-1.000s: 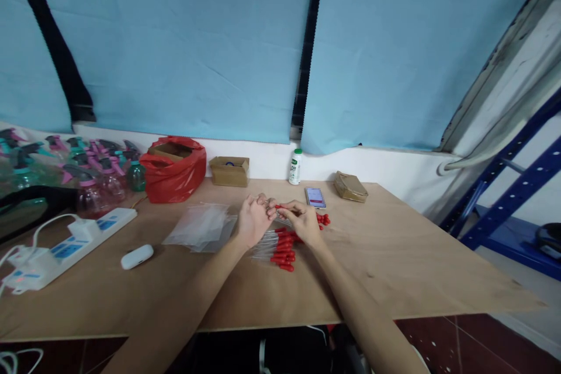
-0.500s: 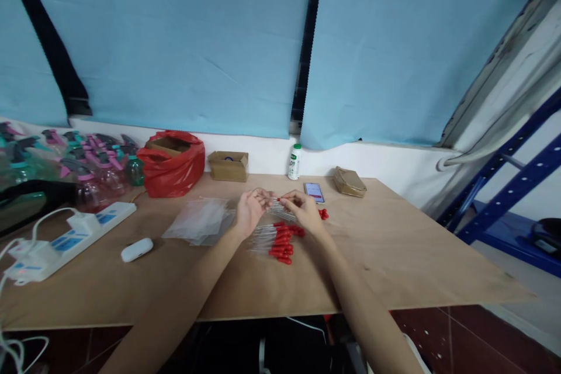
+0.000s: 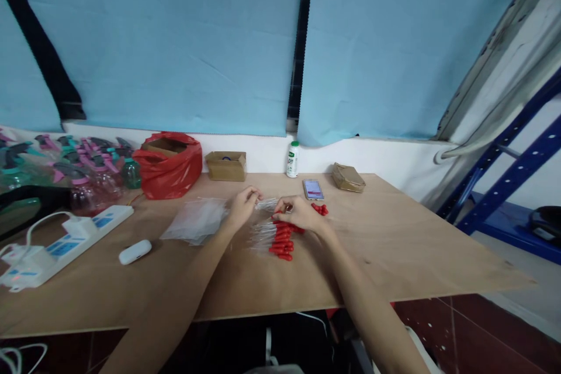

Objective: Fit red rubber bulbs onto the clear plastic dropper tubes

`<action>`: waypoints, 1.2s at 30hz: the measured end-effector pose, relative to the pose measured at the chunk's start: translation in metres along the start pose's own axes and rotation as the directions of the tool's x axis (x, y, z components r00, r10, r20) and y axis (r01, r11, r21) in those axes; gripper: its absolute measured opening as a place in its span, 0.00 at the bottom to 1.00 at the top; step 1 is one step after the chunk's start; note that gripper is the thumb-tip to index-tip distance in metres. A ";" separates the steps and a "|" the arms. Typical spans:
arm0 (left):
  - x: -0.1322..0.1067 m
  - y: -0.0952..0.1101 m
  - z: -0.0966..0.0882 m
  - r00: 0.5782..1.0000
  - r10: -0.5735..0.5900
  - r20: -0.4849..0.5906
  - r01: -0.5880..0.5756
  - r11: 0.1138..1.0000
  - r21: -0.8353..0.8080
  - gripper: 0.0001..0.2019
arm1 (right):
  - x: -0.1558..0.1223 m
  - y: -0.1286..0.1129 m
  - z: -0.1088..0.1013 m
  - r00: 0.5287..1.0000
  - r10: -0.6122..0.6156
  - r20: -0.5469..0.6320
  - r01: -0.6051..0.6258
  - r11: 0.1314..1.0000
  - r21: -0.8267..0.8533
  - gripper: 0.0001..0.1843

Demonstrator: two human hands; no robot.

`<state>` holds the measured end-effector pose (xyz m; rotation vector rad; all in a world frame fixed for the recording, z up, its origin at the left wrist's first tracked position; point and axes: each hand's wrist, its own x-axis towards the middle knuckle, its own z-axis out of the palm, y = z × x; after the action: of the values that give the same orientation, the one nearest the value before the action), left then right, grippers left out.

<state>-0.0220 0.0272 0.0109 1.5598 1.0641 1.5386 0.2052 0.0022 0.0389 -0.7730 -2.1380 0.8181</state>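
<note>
My right hand (image 3: 298, 212) is over the table, thumb and forefinger pinched at a red-bulbed dropper at the upper edge of a pile of droppers (image 3: 281, 241). These have thin clear tubes pointing left and red bulbs on the right. My left hand (image 3: 243, 205) is up and to the left of the pile, fingers curled with the tips close together; what they hold, if anything, is too small to make out. Behind both hands lies another group of clear tubes (image 3: 266, 204), its red bulbs (image 3: 319, 209) showing beyond my right hand.
Clear plastic bags (image 3: 193, 222) lie left of my left hand. A white case (image 3: 135, 252) and a power strip (image 3: 65, 248) are farther left. Along the back stand a red bag (image 3: 169, 169), a cardboard box (image 3: 226, 166), a white bottle (image 3: 293, 160), a phone (image 3: 313, 189) and a brown package (image 3: 347, 177).
My hands have moved apart. The right has come down to the near pile; the left has drawn slightly left and its palm has turned away. The view has shifted slightly.
</note>
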 end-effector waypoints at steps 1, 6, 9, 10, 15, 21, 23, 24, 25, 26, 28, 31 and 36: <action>-0.001 0.001 -0.001 0.999 0.020 0.030 -0.022 0.999 0.043 0.03 | -0.001 -0.002 0.000 0.999 -0.013 0.037 0.014 1.000 -0.025 0.10; -0.009 0.001 0.005 0.988 -0.024 0.151 0.022 1.000 0.016 0.04 | -0.007 -0.004 -0.004 0.995 -0.064 0.072 0.073 0.988 -0.137 0.06; -0.013 -0.004 0.010 0.980 -0.059 0.193 0.064 0.998 -0.023 0.06 | -0.009 0.000 -0.006 0.995 -0.068 0.076 0.080 0.980 -0.180 0.06; -0.013 -0.005 0.011 0.977 -0.062 0.202 0.069 0.997 -0.030 0.07 | -0.010 0.001 -0.006 0.994 -0.066 0.084 0.081 0.980 -0.184 0.07; -0.013 -0.007 0.016 0.962 0.027 0.271 -0.030 0.999 0.010 0.08 | -0.010 0.001 -0.010 0.993 -0.082 0.082 0.096 0.980 -0.172 0.14; -0.012 -0.003 0.023 0.922 0.100 0.375 -0.134 0.989 0.066 0.07 | -0.003 0.026 -0.020 0.983 -0.068 -0.171 0.007 0.941 -0.337 0.16; -0.011 -0.006 0.024 0.913 0.111 0.393 -0.146 0.987 0.060 0.08 | -0.003 0.040 -0.024 0.968 -0.044 -0.248 -0.067 0.905 -0.420 0.09; -0.010 -0.008 0.024 0.909 0.123 0.399 -0.163 0.984 0.067 0.08 | -0.003 0.048 -0.026 0.964 -0.024 -0.264 -0.101 0.888 -0.450 0.07; -0.010 -0.011 0.024 0.905 0.139 0.403 -0.187 0.979 0.083 0.08 | -0.003 0.054 -0.028 0.959 -0.008 -0.285 -0.135 0.867 -0.479 0.06; -0.009 -0.014 0.024 0.899 0.157 0.410 -0.218 0.970 0.107 0.08 | -0.004 0.059 -0.030 0.950 0.001 -0.313 -0.166 0.849 -0.501 0.05; -0.008 -0.019 0.024 0.882 0.194 0.430 -0.286 0.945 0.161 0.07 | -0.005 0.067 -0.033 0.934 0.017 -0.357 -0.218 0.818 -0.532 0.06; -0.007 -0.022 0.023 0.866 0.214 0.452 -0.347 0.908 0.235 0.07 | -0.006 0.072 -0.041 0.920 0.053 -0.389 -0.275 0.794 -0.542 0.07; -0.006 -0.019 0.020 0.836 0.107 0.539 -0.400 0.791 0.463 0.07 | -0.012 0.071 -0.062 0.851 0.148 -0.504 -0.433 0.739 -0.516 0.08</action>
<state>-0.0034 0.0314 -0.0101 2.4414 1.0765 0.9098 0.2795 0.0571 0.0162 -1.5193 -1.8740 0.0254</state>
